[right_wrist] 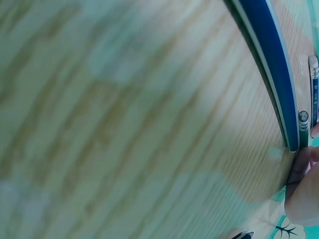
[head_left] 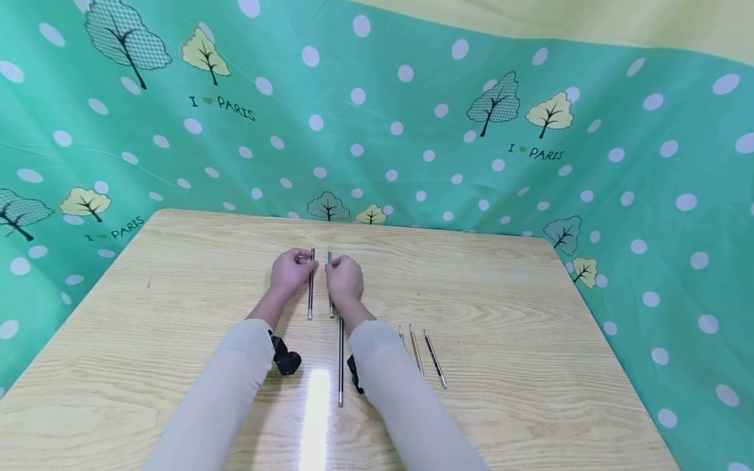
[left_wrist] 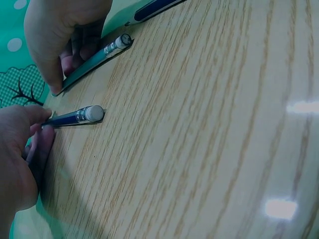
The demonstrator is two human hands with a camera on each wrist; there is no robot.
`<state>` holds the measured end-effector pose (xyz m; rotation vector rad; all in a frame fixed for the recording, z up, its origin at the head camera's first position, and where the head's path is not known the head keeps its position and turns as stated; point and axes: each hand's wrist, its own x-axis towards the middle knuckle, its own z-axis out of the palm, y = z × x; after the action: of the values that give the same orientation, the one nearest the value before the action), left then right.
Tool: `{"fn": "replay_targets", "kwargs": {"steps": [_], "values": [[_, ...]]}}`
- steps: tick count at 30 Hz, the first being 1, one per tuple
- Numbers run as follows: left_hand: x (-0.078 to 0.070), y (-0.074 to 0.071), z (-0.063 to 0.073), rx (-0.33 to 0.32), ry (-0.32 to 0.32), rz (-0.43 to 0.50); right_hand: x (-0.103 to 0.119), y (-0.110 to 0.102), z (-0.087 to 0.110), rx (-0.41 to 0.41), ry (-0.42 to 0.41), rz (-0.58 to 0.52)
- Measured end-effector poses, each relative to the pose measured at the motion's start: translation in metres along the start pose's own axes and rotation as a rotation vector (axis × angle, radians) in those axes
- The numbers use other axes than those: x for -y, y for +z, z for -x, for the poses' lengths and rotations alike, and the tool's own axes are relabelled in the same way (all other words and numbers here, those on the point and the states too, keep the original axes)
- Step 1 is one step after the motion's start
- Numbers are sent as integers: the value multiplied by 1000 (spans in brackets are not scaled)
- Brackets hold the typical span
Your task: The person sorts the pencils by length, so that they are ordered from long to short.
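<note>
Two pencils lie side by side on the wooden table, their eraser ends toward me. My left hand point(head_left: 288, 271) pinches the dark pencil point(head_left: 311, 294) near its far end; its white eraser point(left_wrist: 94, 113) shows in the left wrist view. Just to the right, my right hand point(head_left: 345, 278) pinches the green pencil point(head_left: 331, 307), thumb and fingers at its sides. A third pencil point(head_left: 341, 366), dark with light stripes, lies between my forearms, its point toward the green one. In the right wrist view this striped pencil point(right_wrist: 271, 64) looms large and close.
Several more pencils point(head_left: 434, 360) lie to the right of my right forearm, partly hidden by the sleeve point(head_left: 389, 379). Black wrist devices point(head_left: 287, 362) sit under both cuffs. A green dotted cloth point(head_left: 377, 131) hangs behind the table's far edge point(head_left: 448, 229).
</note>
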<state>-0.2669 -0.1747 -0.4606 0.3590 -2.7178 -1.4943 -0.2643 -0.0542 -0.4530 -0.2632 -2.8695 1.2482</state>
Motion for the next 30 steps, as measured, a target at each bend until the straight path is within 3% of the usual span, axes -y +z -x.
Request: {"fn": "replay_targets", "kwargs": {"steps": [15, 23, 30], "values": [[-3, 0, 1, -2, 1, -20, -4, -11, -5, 29, -6, -65], [-1, -1, 1, 9, -5, -5, -8, -27, -9, 57, -7, -109], [-1, -1, 4, 3, -16, 21, -11, -40, -11, 77, -55, -89]]}}
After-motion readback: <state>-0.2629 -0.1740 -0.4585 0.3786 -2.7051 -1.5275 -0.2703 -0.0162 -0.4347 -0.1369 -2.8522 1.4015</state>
